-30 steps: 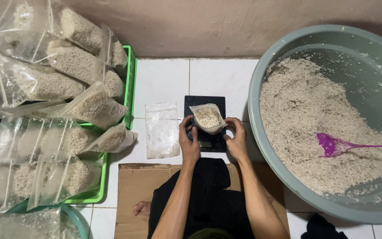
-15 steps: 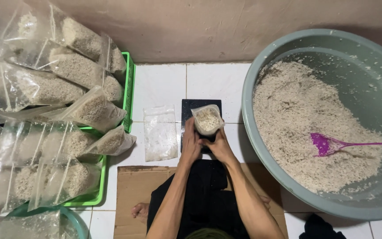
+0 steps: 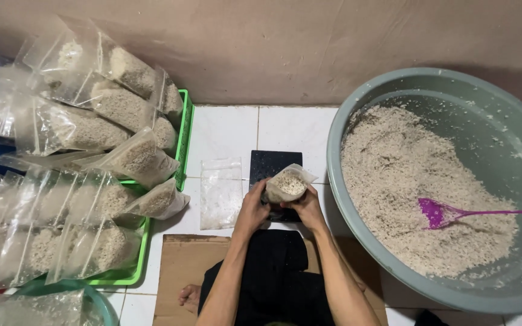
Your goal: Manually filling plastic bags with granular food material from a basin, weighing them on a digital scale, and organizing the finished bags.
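Both hands hold a small clear bag [image 3: 287, 184] half full of white grains. The left hand [image 3: 252, 209] wraps its fingers around the bag's left side, and the right hand [image 3: 307, 206] cups the right side. The bag sits just above a black scale [image 3: 271, 165] on the white tile floor. Flat empty bags [image 3: 221, 192] lie just left of the hands. A big grey tub [image 3: 357, 108] of grains with a purple scoop [image 3: 448, 212] is on the right. Filled bags [image 3: 140, 158] pile on a green tray [image 3: 182, 130] on the left.

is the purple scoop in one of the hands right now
No, the purple scoop lies on the grain in the grey basin, while both the left hand and right hand hold a small bag.
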